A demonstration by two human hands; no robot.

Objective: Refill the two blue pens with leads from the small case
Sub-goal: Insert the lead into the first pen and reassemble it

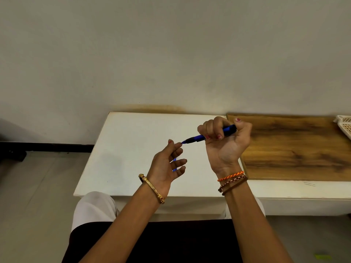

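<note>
My right hand (224, 137) grips a blue pen (197, 138) in a fist above the white table (133, 133), its black grip and blue tip pointing left. My left hand (169, 164) is raised palm up, its thumb and forefinger meeting at the pen's tip. A second blue piece (174, 164), thin and translucent, shows between the curled lower fingers of my left hand; most of it is hidden. I cannot see the small lead case.
A wooden board (296, 147) lies on the right part of the table. The corner of a white lattice basket (344, 126) sticks in at the far right edge. A plain wall stands behind the table, and my lap is under its front edge.
</note>
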